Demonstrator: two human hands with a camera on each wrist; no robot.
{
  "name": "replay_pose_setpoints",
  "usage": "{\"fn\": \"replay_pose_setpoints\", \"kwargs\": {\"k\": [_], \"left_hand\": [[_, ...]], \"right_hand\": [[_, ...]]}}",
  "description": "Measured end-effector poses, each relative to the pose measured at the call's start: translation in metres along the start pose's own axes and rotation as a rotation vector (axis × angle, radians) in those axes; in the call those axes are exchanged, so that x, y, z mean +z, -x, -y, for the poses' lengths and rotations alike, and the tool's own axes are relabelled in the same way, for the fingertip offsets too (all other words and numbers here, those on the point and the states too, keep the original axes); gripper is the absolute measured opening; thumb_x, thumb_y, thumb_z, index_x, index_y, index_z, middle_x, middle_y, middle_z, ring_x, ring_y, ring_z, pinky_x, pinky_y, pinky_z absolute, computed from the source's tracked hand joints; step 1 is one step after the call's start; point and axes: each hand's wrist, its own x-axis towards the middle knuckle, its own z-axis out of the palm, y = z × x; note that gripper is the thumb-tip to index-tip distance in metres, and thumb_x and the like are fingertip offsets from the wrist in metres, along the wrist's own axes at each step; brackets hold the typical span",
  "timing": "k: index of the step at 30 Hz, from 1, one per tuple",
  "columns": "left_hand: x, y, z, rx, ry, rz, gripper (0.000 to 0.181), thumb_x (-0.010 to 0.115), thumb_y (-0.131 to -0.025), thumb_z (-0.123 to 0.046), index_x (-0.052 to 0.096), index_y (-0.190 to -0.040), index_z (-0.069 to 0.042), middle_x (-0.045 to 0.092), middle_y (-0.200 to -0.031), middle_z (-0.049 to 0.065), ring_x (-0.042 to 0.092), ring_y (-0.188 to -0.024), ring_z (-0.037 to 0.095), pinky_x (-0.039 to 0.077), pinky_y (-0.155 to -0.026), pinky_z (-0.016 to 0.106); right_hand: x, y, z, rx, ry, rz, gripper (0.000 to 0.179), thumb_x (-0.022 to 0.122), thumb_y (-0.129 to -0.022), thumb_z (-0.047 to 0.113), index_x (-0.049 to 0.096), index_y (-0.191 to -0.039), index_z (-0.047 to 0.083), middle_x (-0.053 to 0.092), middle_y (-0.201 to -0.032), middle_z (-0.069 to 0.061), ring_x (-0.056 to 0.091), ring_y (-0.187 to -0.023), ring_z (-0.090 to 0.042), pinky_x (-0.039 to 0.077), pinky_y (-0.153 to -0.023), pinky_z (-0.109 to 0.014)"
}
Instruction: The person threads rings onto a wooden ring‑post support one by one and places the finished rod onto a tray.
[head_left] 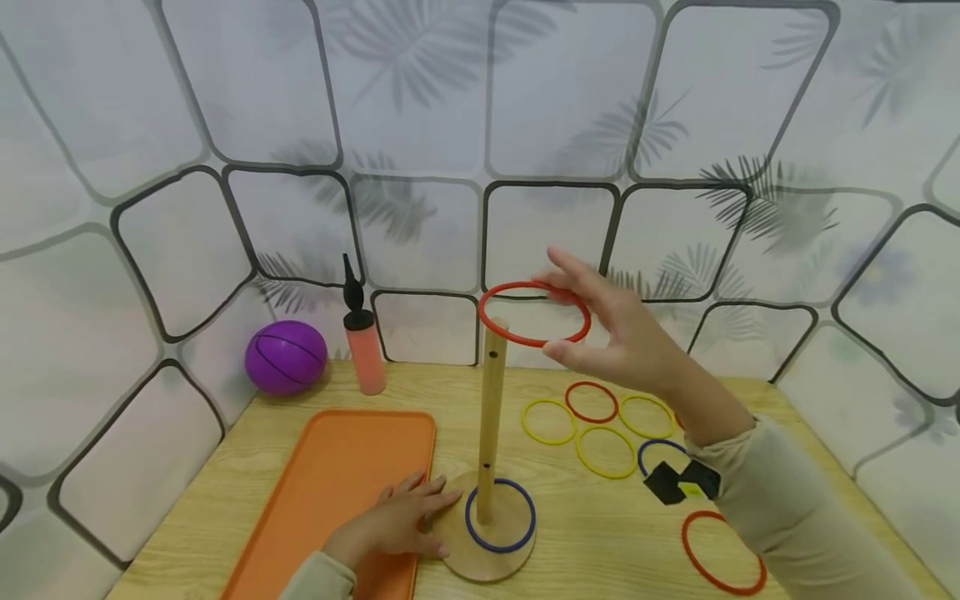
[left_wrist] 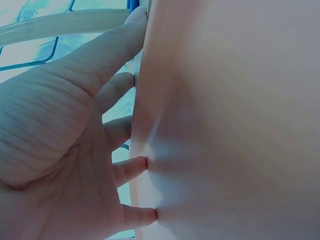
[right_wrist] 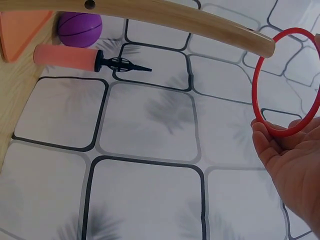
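My right hand [head_left: 615,325] pinches a red ring [head_left: 540,342] between thumb and fingers. The ring is level with the top of an upright wooden post [head_left: 491,417]; in the right wrist view, the red ring [right_wrist: 255,90] overlaps the post's tip [right_wrist: 267,46]. Around the post's foot, a blue ring [head_left: 501,550] lies on the round wooden base [head_left: 480,568]. My left hand [head_left: 397,517] rests with spread fingers at the base's left edge and over the side of an orange tray [head_left: 352,450]. A pinkish surface [left_wrist: 240,125] lies under those fingertips in the left wrist view.
Right of the post, several rings lie on the table, including a yellow ring [head_left: 606,477], a red ring [head_left: 592,420], a blue ring [head_left: 641,457] and a nearer red ring [head_left: 697,565]. A purple ball [head_left: 286,357] and a pink hand pump [head_left: 365,354] stand by the patterned wall.
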Motion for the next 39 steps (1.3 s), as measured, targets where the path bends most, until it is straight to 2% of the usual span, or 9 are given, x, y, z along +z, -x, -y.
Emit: {"fn": "replay_pose_setpoints", "kwargs": {"k": [7, 11, 24, 34, 39], "left_hand": [[-0.001, 0.000, -0.003, -0.023, 0.025, 0.015, 0.074, 0.074, -0.078, -0.042, 0.046, -0.142, -0.018, 0.037, -0.148, 0.017, 0.018, -0.136, 0.050, 0.011, -0.098, 0.073], [-0.001, 0.001, -0.003, -0.028, 0.030, 0.028, 0.074, 0.073, -0.079, -0.042, 0.046, -0.143, -0.018, 0.036, -0.148, 0.017, 0.017, -0.136, 0.050, 0.011, -0.099, 0.073], [-0.002, 0.000, -0.002, -0.028, 0.033, 0.038, 0.074, 0.073, -0.079, -0.043, 0.045, -0.143, -0.019, 0.034, -0.149, 0.017, 0.016, -0.136, 0.050, 0.011, -0.099, 0.072], [0.000, 0.000, 0.001, -0.019, 0.029, 0.037, 0.073, 0.072, -0.080, -0.042, 0.044, -0.143, -0.019, 0.034, -0.149, 0.017, 0.016, -0.137, 0.050, 0.011, -0.099, 0.073], [0.001, -0.001, 0.001, -0.022, 0.024, 0.035, 0.073, 0.073, -0.080, -0.043, 0.045, -0.143, -0.020, 0.034, -0.149, 0.017, 0.017, -0.137, 0.049, 0.012, -0.099, 0.073]], "right_hand": [[0.013, 0.004, -0.003, 0.010, 0.023, 0.034, 0.089, 0.073, -0.078, 0.011, 0.021, -0.151, 0.006, 0.051, -0.135, -0.013, 0.051, -0.119, -0.023, 0.038, -0.101, -0.037], [0.021, 0.010, -0.008, 0.007, 0.035, 0.031, 0.090, 0.074, -0.077, 0.012, 0.022, -0.150, 0.006, 0.052, -0.135, -0.013, 0.051, -0.119, -0.024, 0.039, -0.100, -0.038], [0.043, 0.034, -0.018, 0.096, 0.014, 0.087, 0.096, 0.077, -0.077, 0.014, 0.018, -0.152, 0.014, 0.046, -0.141, -0.007, 0.046, -0.126, -0.024, 0.036, -0.101, -0.051], [0.060, 0.055, -0.028, 0.138, -0.032, 0.122, 0.095, 0.078, -0.078, 0.018, 0.019, -0.152, 0.014, 0.045, -0.142, -0.010, 0.045, -0.127, -0.024, 0.037, -0.101, -0.048], [0.074, 0.066, -0.033, 0.175, -0.052, 0.135, 0.095, 0.079, -0.078, 0.021, 0.019, -0.152, 0.016, 0.044, -0.143, -0.007, 0.046, -0.127, -0.023, 0.038, -0.101, -0.046]]}}
